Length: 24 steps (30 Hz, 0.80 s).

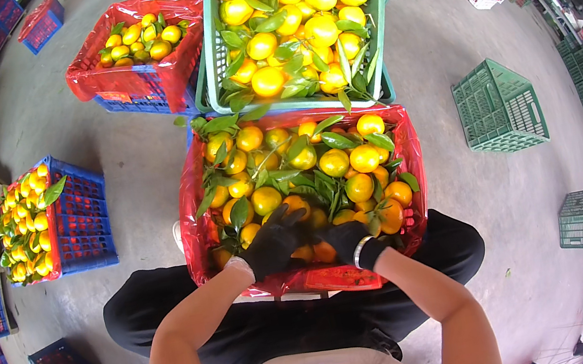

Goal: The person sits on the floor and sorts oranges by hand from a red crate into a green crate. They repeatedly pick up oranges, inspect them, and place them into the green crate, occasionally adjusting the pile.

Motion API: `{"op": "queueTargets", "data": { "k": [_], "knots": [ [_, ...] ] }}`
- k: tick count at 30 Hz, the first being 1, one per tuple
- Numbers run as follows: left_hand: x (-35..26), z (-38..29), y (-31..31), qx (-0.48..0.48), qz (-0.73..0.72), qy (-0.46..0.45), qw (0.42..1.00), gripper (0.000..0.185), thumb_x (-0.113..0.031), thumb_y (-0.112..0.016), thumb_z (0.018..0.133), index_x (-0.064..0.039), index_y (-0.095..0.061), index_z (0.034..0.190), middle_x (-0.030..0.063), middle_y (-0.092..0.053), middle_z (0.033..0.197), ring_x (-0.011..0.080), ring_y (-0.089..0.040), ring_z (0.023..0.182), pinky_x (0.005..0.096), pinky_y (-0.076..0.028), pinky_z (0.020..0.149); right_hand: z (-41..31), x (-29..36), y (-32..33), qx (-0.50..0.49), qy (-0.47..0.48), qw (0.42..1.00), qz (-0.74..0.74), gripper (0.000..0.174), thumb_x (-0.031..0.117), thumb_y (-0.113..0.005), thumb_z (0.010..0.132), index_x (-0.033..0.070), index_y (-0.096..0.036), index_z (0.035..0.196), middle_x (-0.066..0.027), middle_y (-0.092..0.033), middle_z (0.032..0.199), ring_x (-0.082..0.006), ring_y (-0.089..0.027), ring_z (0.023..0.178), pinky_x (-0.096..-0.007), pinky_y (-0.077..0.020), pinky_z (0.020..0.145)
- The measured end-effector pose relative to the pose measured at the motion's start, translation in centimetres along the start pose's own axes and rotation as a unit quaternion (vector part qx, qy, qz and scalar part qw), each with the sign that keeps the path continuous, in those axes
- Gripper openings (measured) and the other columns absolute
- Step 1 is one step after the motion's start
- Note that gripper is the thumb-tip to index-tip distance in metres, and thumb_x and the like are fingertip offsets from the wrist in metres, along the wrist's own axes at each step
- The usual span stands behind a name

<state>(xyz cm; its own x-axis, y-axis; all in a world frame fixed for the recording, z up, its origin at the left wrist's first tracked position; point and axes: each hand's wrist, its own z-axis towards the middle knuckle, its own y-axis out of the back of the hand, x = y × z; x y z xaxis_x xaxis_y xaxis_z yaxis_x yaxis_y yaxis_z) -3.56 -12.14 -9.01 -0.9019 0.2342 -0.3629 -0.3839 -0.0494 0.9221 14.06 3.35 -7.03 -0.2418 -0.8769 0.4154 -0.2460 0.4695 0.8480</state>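
Before my lap stands a crate lined with red plastic film, filled with yellow-orange mandarins that have green leaves. My left hand, in a black glove, reaches over the near side of the crate. Its fingers are spread beside an orange mandarin; whether they touch it is unclear. My right hand, also gloved in black and with a pale band at the wrist, dips among the fruit at the near right. Its fingertips are blurred and partly hidden, so any grip cannot be made out.
A green plastic crate heaped with leafy mandarins adjoins the far side. Left of it is a red-lined blue crate of fruit. Another filled blue crate stands left on the concrete floor. A green crate sits right.
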Motion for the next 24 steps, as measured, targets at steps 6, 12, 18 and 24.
{"op": "queueTargets", "data": {
  "k": [6, 12, 18, 24],
  "knots": [
    [0.2, -0.2, -0.5, -0.018, -0.048, 0.008, 0.999, 0.047, -0.028, -0.07, 0.08, -0.01, -0.067, 0.124, 0.0141, -0.056, 0.14, 0.0333, -0.042, 0.139, 0.0547, -0.028, 0.119, 1.2, 0.0, 4.8, -0.226, 0.144, 0.955, -0.128, 0.029, 0.028, -0.065, 0.086, 0.01, -0.065, 0.11, -0.0123, -0.071, 0.09, -0.0332, -0.071, 0.079, -0.0438, -0.0571, 0.071],
    [0.9, 3.5, 0.5, -0.08, 0.038, 0.139, 0.986, 0.069, -0.034, -0.075, 0.075, -0.011, -0.055, 0.137, 0.0155, -0.051, 0.139, 0.0428, -0.041, 0.134, 0.0626, -0.028, 0.114, -1.7, -4.2, 6.4, 0.045, -0.204, 0.972, -0.11, 0.06, 0.055, -0.075, 0.076, 0.011, -0.062, 0.115, -0.0158, -0.068, 0.106, -0.0374, -0.069, 0.09, -0.0522, -0.0539, 0.074],
    [2.0, 2.9, -1.6, -0.01, 0.079, 0.214, 0.974, 0.081, -0.043, -0.076, 0.071, -0.012, -0.05, 0.142, 0.0142, -0.047, 0.144, 0.0475, -0.036, 0.137, 0.064, -0.026, 0.113, -4.1, -5.3, 7.6, -0.176, 0.006, 0.981, 0.086, 0.066, 0.033, -0.081, 0.075, 0.008, -0.055, 0.13, -0.0168, -0.067, 0.113, -0.0362, -0.064, 0.107, -0.0452, -0.0507, 0.094],
    [3.0, 4.0, -0.3, -0.022, 0.006, 0.221, 0.975, 0.078, -0.05, -0.076, 0.071, -0.013, -0.054, 0.136, 0.0151, -0.049, 0.14, 0.0448, -0.038, 0.136, 0.0624, -0.029, 0.111, 4.1, -2.9, 5.8, -0.157, -0.063, 0.984, 0.056, 0.064, 0.042, -0.076, 0.079, 0.017, -0.055, 0.134, -0.0181, -0.064, 0.118, -0.0353, -0.065, 0.109, -0.0465, -0.0523, 0.088]
  ]
}}
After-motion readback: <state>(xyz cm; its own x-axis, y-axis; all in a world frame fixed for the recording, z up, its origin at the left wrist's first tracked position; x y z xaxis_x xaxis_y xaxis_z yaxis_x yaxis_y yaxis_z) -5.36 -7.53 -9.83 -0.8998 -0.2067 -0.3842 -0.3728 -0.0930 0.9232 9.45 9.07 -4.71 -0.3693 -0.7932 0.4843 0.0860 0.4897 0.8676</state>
